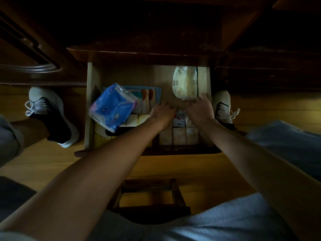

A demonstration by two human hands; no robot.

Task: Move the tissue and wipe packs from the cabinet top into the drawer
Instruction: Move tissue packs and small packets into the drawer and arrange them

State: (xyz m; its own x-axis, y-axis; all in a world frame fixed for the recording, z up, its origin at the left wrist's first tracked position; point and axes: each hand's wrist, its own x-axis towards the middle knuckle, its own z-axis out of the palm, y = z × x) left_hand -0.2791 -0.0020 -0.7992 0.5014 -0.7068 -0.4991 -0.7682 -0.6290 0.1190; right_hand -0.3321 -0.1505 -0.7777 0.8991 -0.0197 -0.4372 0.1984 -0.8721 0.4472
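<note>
Both hands reach into the open drawer (90,105): right hand (201,110) with spread fingers touching the pale pack (185,82) at back right, left hand (160,111) open beside it, gripping nothing. Blue pack (112,106) lies tilted at left.

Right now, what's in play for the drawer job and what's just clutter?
In play:
- drawer
- blue pack, tilted at the drawer's left
- white pack, far right
- small packs in rows
- left hand, right hand

Clutter:
- stool
- shoes
- floor
</note>
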